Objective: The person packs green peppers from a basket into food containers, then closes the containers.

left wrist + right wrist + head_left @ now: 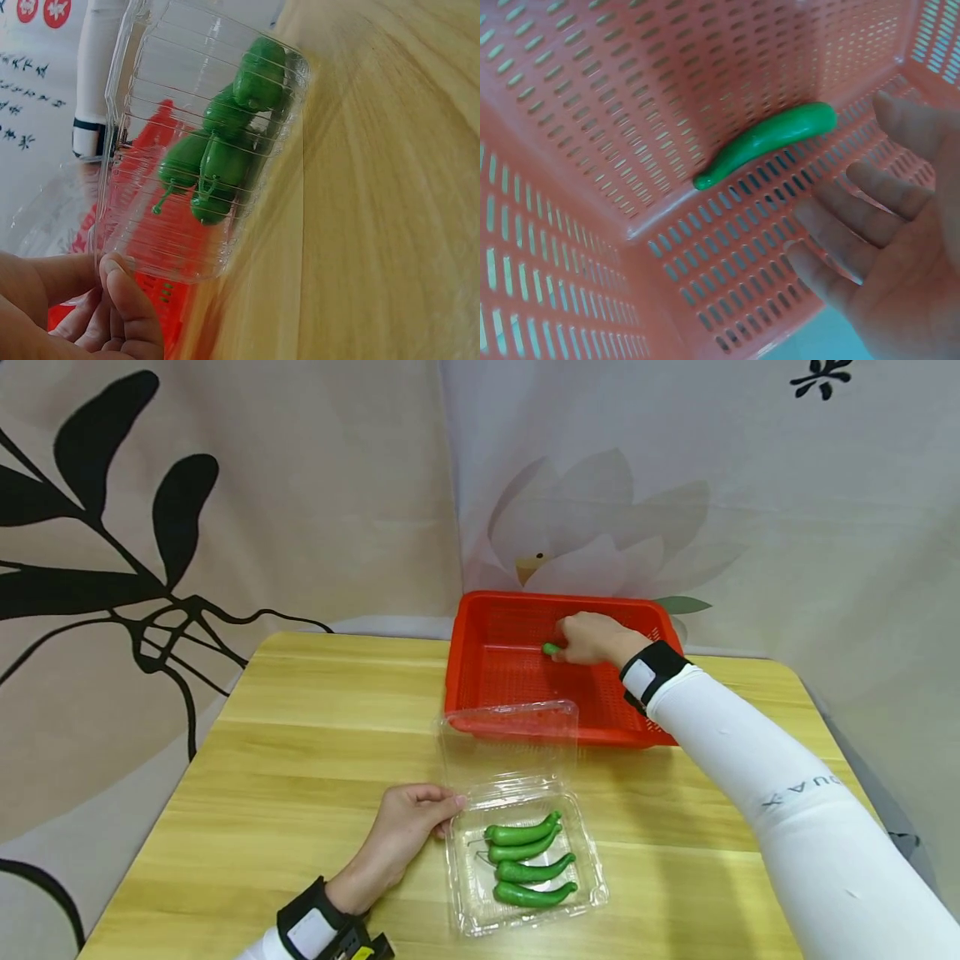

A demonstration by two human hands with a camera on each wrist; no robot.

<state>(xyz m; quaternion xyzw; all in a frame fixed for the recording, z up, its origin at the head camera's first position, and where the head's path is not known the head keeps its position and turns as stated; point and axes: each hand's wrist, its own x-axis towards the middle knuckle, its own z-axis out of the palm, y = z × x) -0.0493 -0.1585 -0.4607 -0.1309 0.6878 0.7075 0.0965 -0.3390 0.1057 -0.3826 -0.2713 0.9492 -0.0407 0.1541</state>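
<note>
My left hand (412,827) pinches the left rim of a clear plastic clamshell box (467,902) between thumb and fingers, near its hinge. The box lies on the table with its lid (510,752) raised toward the back. Several green chili peppers (528,871) lie side by side in its base; the left wrist view shows them through the ribbed wall. My right hand (592,639) is inside a red basket, beside one green chili pepper (772,137). In the right wrist view its fingers are spread, apart from that pepper, which rests on the slotted floor against the wall.
The red plastic basket (463,652) stands at the back of the wooden table (322,735), just behind the box. The lid's far edge overlaps the basket's front in the head view. A printed curtain (337,485) hangs behind the table.
</note>
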